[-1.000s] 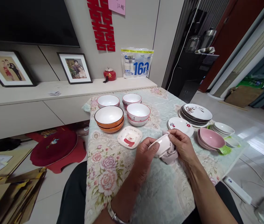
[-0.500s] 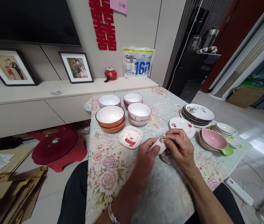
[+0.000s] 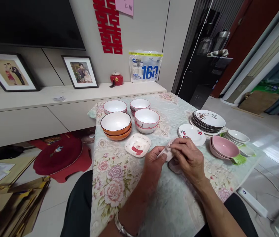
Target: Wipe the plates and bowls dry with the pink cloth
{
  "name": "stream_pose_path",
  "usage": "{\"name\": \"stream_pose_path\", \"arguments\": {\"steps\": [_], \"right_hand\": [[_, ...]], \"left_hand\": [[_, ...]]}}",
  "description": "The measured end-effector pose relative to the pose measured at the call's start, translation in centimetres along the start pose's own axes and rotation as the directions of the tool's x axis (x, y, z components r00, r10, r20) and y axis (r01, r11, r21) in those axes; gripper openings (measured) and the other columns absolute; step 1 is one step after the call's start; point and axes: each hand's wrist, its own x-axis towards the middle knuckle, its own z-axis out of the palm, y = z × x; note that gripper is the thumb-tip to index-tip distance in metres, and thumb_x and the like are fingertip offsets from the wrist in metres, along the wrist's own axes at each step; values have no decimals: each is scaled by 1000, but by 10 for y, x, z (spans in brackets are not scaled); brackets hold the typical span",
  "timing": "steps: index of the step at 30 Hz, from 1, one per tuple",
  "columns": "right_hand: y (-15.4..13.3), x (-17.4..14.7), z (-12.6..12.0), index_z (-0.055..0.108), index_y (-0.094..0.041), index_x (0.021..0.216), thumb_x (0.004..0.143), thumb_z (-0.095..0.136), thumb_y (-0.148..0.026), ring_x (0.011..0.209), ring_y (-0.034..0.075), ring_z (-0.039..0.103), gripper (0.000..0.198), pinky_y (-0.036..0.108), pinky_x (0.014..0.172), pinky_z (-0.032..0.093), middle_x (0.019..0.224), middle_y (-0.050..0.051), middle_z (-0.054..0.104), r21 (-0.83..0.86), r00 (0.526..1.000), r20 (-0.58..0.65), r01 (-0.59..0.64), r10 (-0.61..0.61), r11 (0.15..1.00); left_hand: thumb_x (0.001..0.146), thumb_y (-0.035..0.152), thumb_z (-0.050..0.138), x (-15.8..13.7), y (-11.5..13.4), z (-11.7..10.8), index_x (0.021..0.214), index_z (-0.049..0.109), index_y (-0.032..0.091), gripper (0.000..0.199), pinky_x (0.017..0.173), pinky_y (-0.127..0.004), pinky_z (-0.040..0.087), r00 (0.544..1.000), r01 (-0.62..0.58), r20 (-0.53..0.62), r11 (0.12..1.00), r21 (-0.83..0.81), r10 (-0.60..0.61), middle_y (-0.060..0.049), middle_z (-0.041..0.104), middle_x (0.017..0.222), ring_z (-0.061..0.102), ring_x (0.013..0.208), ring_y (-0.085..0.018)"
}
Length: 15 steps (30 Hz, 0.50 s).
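My left hand [image 3: 155, 161] is closed, thumb on top, on a small white dish [image 3: 163, 153] seen tilted and mostly covered by fingers. Pinched in my right hand [image 3: 189, 158] is a pale pinkish cloth [image 3: 176, 167], which presses on the dish and hangs beneath it. Just left of my hands a square bear-print dish [image 3: 138, 145] lies on the flowered tablecloth [image 3: 114, 192]. Past my right fingers are white plates with red flowers [image 3: 192, 134].
Orange bowls [image 3: 116, 125] and white bowls with red rims [image 3: 146, 120] stand stacked at the back left. On the right are dark-rimmed plates [image 3: 210, 118], pink bowls [image 3: 224, 147] and small white bowls [image 3: 238, 136]. A red stool [image 3: 60, 154] stands left of the table.
My right fingers have shifted slightly left over the dish with the cloth, and more cloth now covers its face. The dishes on the table stay in place.
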Motion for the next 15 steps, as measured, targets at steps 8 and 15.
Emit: {"name": "stream_pose_path", "arguments": {"steps": [8,15], "right_hand": [[39,-4,3,73,-23,89,87,66,-27,90,20,64,9,37,84,50,93,4,69,129,925,-139,-337,354,933],[10,-3,3,73,-23,91,88,64,-21,91,19,63,10,34,81,49,94,5,66,53,997,35,-69,67,996]], "left_hand": [[70,26,72,1,2,3,87,70,15,20,76,-29,43,999,10,-49,996,-89,-15,-1,68,74,56,73,-16],[73,24,70,2,3,4,91,68,16,20,78,-29,43,993,-44,-117,992,-116,30,0,70,80,58,77,-16]]}}
